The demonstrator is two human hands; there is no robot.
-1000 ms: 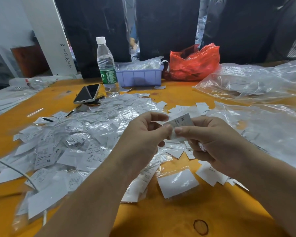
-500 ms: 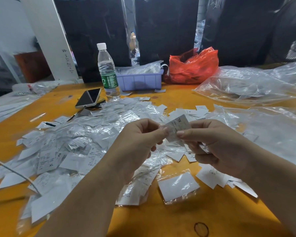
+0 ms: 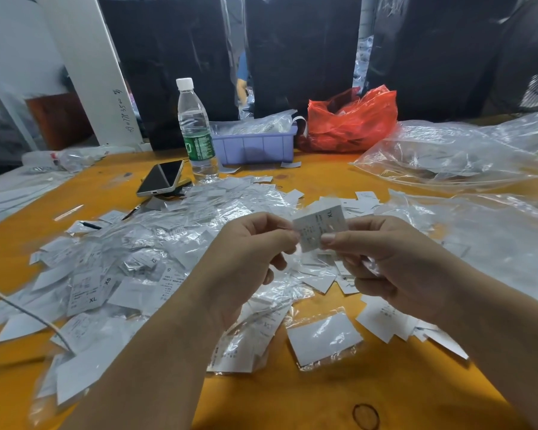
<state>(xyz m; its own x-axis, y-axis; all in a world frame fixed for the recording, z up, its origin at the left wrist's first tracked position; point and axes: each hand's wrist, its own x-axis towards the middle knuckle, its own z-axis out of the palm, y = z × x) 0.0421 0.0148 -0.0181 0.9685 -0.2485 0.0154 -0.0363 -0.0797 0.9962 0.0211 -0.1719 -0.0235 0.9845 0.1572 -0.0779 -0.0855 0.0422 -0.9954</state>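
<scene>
Head view | small white rectangular printed paper tag (image 3: 320, 226) | raised between left hand (image 3: 246, 259), pinching its left edge, and right hand (image 3: 389, 262), pinching its right edge | probably light, thin, easily creased | best gripped at edges, clear of print.

Phone (image 3: 160, 181) left of bottle (image 3: 196, 128); tray (image 3: 255, 147) right of bottle; bag (image 3: 351, 119) beyond tray

Your label (image 3: 319, 226) is a small white slip with fine print and an XL mark near its top right corner. It's tilted and held up, pinched between your left hand (image 3: 249, 252) and right hand (image 3: 395, 262)
</scene>
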